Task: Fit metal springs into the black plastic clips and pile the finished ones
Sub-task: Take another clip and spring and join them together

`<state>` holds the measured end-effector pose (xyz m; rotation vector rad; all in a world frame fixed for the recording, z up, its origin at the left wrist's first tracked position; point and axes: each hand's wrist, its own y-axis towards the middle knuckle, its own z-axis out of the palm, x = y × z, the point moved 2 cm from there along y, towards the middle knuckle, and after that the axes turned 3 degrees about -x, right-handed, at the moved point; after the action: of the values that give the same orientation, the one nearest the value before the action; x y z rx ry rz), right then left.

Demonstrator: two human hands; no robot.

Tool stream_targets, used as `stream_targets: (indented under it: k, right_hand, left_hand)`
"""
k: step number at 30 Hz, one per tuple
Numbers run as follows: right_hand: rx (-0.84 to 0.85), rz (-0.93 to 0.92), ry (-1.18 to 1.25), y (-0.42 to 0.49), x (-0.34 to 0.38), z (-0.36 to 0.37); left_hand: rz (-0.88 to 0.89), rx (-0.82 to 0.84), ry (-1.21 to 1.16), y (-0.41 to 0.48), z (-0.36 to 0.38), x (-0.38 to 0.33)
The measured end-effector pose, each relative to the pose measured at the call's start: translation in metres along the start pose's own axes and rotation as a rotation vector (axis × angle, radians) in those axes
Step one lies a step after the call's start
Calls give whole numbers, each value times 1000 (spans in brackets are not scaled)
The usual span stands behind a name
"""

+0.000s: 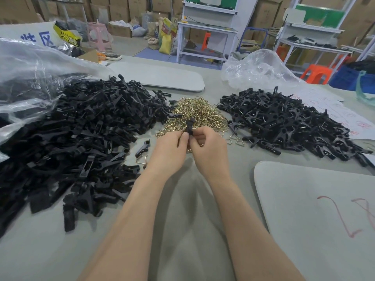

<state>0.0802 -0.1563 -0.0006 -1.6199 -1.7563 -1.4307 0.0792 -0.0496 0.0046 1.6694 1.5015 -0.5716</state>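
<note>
A black plastic clip [189, 125] stands upright between my two hands, just in front of the heap of brass-coloured springs [195, 114]. My left hand [170, 149] pinches its lower part with thumb and fingers. My right hand [207, 147] grips the same clip from the right side. Whether a spring sits in it is hidden by my fingers. A big heap of bare black clips [77, 134] lies to the left. The pile of clips with springs fitted [288, 122] lies to the right.
A clear plastic bag [26, 65] spills over the left heap, and another bag [257, 67] sits at the back right. Grey boards lie at the back [162, 78] and front right [316, 209]. A loose clip [142, 148] and a spring [141, 160] lie by my left hand.
</note>
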Motion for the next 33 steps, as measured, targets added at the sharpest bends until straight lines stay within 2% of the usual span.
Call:
stream_targets:
  k: [5,7,10,12,15,24,33]
  right_hand:
    - [-49,96,135,2,-3,-2]
    - [-49,158,235,4,-3,-4]
    - [-32,178,320,4,-1,-2]
    - [-43,172,318,4,-1,-2]
    - [-59,185,347,6,-3,-6]
    - [-12,172,341,8,-2,-10]
    - [23,122,323,9,-1,-15]
  left_hand:
    - [-133,-77,-262,2,-1,6]
    - [-141,-141,-230,1,-2,7]
    - [-46,-178,-114,0,0,4]
    - [13,-184,-77,-1,2,2]
    - [8,-171,-136,0,2,0]
    - [-171,-129,-579,1,0,5]
    - [-197,-141,-610,2,2,9]
